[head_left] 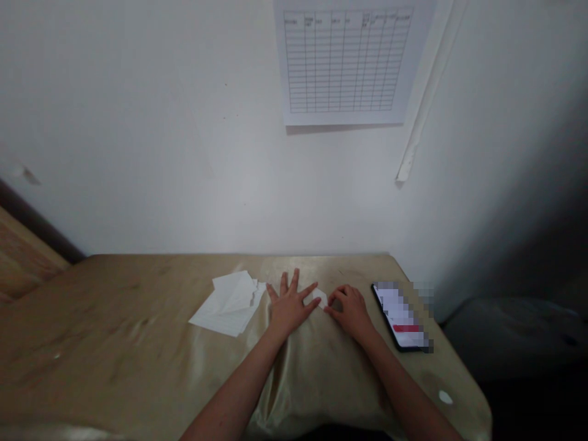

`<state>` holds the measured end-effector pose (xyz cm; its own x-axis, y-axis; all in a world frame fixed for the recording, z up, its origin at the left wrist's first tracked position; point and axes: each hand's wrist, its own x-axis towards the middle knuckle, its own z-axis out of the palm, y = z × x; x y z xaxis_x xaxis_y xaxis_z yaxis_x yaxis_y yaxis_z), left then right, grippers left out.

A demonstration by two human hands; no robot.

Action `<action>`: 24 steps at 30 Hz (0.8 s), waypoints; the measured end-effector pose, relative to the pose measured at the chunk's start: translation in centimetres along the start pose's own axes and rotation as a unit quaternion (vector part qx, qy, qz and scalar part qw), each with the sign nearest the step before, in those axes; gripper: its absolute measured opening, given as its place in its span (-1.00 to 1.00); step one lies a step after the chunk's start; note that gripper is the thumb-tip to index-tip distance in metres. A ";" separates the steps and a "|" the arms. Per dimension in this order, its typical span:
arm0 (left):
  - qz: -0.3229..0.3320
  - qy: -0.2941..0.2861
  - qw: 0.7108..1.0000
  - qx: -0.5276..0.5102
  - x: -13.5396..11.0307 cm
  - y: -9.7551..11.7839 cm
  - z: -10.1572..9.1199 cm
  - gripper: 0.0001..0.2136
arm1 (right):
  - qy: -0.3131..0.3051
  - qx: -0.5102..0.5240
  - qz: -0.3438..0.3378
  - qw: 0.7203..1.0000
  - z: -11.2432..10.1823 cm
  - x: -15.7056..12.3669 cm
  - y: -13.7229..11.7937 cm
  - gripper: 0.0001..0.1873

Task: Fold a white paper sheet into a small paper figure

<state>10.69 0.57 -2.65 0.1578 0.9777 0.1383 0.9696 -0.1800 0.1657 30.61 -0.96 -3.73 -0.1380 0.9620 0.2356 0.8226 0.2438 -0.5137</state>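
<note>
A small piece of white paper (319,297) lies on the cloth-covered table between my two hands. My left hand (289,308) rests palm down with its fingers spread, its thumb and index fingertips at the paper's left edge. On the other side, my right hand (349,308) is closed in a pinch at the paper's right edge. Just left of my left hand lie several overlapping white paper sheets (227,306), with a ragged edge facing the hand.
A phone (402,318) with a lit, pixelated screen lies right of my right hand. Near the table's right front edge is a small white scrap (445,397). The gold satin cloth (138,343) is creased. Behind, a printed table sheet (344,67) hangs on the white wall.
</note>
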 end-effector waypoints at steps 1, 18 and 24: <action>-0.002 0.000 1.000 0.001 0.1 0.0 0.0 -0.47 | 0.001 0.000 0.000 1.000 0.1 0.0 0.1 -0.87; 0.071 0.031 0.997 -0.004 -0.5 -0.6 0.4 -0.44 | 0.011 0.015 0.011 1.000 -0.1 0.0 0.0 -0.85; 0.146 0.005 0.989 -0.019 -0.8 -0.6 0.2 -0.67 | 0.010 0.029 0.016 0.999 -0.1 0.0 0.1 -0.87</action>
<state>9.96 -0.10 -3.04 0.4282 0.8824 0.1950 0.8753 -0.4587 0.1534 30.73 -0.94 -3.73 -0.1001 0.9668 0.2353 0.7932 0.2203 -0.5677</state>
